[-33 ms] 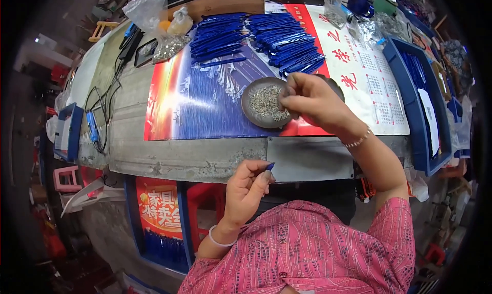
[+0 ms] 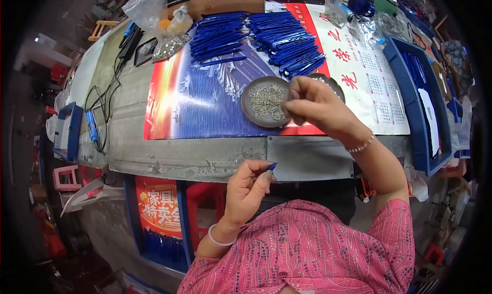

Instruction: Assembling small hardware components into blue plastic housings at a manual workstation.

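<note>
Left hand [image 2: 248, 186] raised with fingers pinched; right hand [image 2: 315, 107] reaches forward, fingers curled together.

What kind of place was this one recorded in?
Probably a small hand-assembly workbench: rows of blue strips lie stacked on a poster-covered table, the right hand picks from a dish of small metal parts, and the left hand pinches one blue piece.

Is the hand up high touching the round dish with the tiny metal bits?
Cannot tell. In the head view the right hand overlaps the edge of the round dish, hiding any contact or gap.
</note>
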The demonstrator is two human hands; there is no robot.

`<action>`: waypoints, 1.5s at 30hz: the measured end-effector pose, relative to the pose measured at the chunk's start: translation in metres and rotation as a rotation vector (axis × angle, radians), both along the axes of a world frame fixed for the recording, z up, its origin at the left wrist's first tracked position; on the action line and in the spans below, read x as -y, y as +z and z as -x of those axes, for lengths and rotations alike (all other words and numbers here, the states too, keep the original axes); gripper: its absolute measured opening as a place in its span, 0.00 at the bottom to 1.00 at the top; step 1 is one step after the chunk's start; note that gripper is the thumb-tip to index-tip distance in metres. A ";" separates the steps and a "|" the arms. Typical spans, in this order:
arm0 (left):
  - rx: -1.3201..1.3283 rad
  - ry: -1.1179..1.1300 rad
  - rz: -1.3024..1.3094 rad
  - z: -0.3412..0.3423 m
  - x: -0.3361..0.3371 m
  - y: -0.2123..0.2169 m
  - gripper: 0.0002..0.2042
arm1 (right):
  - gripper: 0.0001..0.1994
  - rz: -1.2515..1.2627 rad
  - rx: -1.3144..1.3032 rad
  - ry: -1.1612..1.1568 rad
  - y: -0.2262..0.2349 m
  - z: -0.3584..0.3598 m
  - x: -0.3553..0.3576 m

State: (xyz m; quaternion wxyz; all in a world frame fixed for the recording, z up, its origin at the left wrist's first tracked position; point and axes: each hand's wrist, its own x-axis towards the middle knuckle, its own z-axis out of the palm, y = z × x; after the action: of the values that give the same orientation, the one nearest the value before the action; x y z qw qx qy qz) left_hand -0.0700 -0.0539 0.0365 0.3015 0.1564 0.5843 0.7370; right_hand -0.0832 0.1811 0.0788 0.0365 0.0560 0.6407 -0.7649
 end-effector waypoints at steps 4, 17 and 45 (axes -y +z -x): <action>-0.147 -0.119 0.072 0.002 -0.004 -0.003 0.07 | 0.10 0.181 0.085 0.081 0.005 -0.042 0.008; -1.249 -0.252 -0.036 0.022 -0.020 0.013 0.13 | 0.09 0.301 -0.007 0.300 -0.003 -0.075 0.023; -0.979 -0.505 -0.083 0.030 -0.011 0.015 0.08 | 0.07 -0.154 -0.186 0.857 0.006 -0.043 0.015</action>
State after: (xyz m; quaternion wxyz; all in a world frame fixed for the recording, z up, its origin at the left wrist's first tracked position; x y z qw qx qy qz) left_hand -0.1000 -0.0424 0.0519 0.1555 0.6280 0.5709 0.5055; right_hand -0.0406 0.1664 0.0852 0.2880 -0.2811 0.6617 -0.6327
